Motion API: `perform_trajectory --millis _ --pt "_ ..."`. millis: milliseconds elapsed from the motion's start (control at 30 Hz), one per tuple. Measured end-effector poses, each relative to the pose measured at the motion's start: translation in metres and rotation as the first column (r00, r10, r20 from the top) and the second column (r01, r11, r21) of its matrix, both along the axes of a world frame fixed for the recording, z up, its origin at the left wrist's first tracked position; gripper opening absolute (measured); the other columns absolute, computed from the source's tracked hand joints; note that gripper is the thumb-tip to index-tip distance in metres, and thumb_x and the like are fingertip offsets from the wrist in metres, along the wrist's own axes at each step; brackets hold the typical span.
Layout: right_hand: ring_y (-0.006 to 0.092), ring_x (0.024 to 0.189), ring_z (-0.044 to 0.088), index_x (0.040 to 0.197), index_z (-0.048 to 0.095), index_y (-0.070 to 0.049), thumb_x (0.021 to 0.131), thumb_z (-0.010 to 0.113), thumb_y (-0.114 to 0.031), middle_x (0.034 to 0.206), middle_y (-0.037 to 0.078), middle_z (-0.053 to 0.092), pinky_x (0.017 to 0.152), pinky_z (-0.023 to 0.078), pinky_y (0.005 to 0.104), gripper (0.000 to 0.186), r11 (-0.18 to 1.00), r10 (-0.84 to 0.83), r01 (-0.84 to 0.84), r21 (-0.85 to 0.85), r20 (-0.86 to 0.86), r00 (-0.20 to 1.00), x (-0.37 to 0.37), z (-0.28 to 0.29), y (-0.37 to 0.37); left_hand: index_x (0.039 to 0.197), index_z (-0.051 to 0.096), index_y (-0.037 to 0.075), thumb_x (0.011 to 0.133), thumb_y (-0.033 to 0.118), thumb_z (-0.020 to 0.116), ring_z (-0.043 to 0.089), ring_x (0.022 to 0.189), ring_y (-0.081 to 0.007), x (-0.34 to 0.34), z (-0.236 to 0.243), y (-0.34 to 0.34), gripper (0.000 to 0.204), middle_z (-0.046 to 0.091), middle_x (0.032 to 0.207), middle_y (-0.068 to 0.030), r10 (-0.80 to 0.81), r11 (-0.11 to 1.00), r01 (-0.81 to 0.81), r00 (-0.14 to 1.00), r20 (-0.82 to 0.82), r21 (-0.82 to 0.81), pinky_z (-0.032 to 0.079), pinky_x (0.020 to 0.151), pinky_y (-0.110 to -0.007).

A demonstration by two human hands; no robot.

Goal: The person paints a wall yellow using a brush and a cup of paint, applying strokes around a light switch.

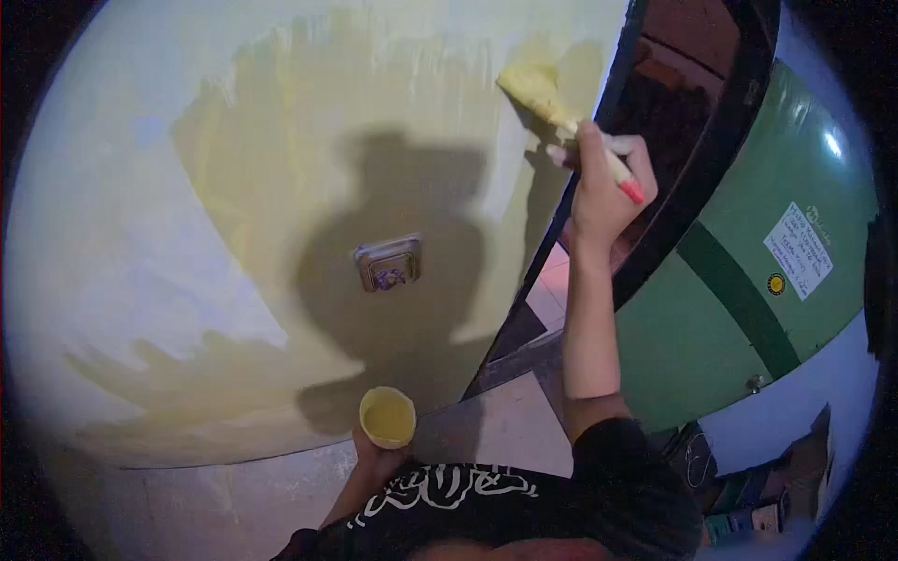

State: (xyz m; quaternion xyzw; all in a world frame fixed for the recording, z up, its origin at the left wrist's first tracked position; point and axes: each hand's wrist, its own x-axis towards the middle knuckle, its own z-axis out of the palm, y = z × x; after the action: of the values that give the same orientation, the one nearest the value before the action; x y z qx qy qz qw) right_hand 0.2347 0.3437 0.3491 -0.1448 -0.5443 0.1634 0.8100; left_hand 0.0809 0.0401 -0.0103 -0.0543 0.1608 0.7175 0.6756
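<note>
My right hand (608,182) is closed around the handle of a paintbrush (538,91), a pale handle with a red end. Its wide, yellow-coated bristles touch the wall (215,271) near the upper right, close to the dark door frame. Low in front of me, my left hand (376,458) grips a cup (387,417) with yellow paint in it. Yellow paint covers the wall's middle and a band along its bottom; whitish patches show at the left and near the brush.
A socket or switch plate (389,264) sits mid-wall, within my shadow. To the right are a dark door frame (720,150) and a green door (758,243) with a paper note (798,251). Several items (748,514) lie at the lower right. Grey floor (224,496) runs along the wall's base.
</note>
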Motion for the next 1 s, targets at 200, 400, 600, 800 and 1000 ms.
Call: perform_trajectory --millis 200,400,600,800,1000 --pt "0.0069 0.058 0.049 0.069 0.056 -0.002 0.083 0.076 -0.007 0.064 0.003 0.058 0.054 0.040 0.0241 0.025 0.970 -0.202 0.229 -0.079 0.258 0.945 0.002 -0.091 -0.045 0.117 0.062 0.017 0.091 0.057 0.040 0.064 0.103 -0.0294 -0.034 0.004 0.004 0.053 0.066 0.114 -0.0070 -0.140 0.990 0.141 0.990 0.022 -0.025 0.052 0.083 -0.046" --pt "0.0061 0.058 0.054 0.069 0.056 -0.001 0.085 0.071 -0.004 0.065 0.002 0.060 0.052 0.043 0.0237 0.022 0.938 -0.038 0.149 -0.314 0.336 0.941 0.010 -0.123 -0.058 0.130 0.053 0.015 0.090 0.063 0.041 0.062 0.104 -0.0404 -0.050 -0.032 0.023 0.064 0.062 0.120 -0.0155 -0.097 0.988 0.123 0.965 0.245 -0.093 0.057 0.074 -0.056" --pt "0.0162 0.053 0.063 0.073 0.054 -0.003 0.089 0.069 -0.007 0.065 0.011 0.064 0.050 0.052 0.0293 0.022 0.978 -0.209 0.209 0.019 0.107 0.972 0.011 -0.022 -0.042 0.120 0.059 0.017 0.092 0.061 0.038 0.062 0.107 -0.0302 -0.062 -0.032 0.014 0.057 0.065 0.114 -0.0087 -0.199 0.973 0.198 0.980 -0.003 -0.119 0.052 0.088 -0.046" --pt "0.0194 0.054 0.065 0.073 0.055 0.000 0.088 0.068 -0.006 0.068 0.012 0.065 0.053 0.055 0.0315 0.021 0.989 -0.022 0.011 0.147 0.071 0.997 -0.038 0.039 -0.035 0.113 0.062 0.015 0.095 0.049 0.040 0.064 0.103 -0.0287 -0.074 -0.072 0.005 0.044 0.067 0.108 -0.0084 0.010 0.991 -0.065 0.907 -0.422 -0.116 0.052 0.090 -0.048" --pt "0.0164 0.056 0.064 0.074 0.054 0.000 0.091 0.065 -0.005 0.070 0.009 0.063 0.051 0.055 0.0288 0.020 0.974 -0.205 0.221 -0.050 0.226 0.952 -0.017 -0.069 -0.026 0.111 0.063 0.014 0.094 0.049 0.041 0.064 0.102 -0.0278 -0.088 -0.034 0.003 0.044 0.067 0.106 -0.0076 -0.082 0.995 0.085 0.995 0.058 -0.045 0.052 0.090 -0.046"
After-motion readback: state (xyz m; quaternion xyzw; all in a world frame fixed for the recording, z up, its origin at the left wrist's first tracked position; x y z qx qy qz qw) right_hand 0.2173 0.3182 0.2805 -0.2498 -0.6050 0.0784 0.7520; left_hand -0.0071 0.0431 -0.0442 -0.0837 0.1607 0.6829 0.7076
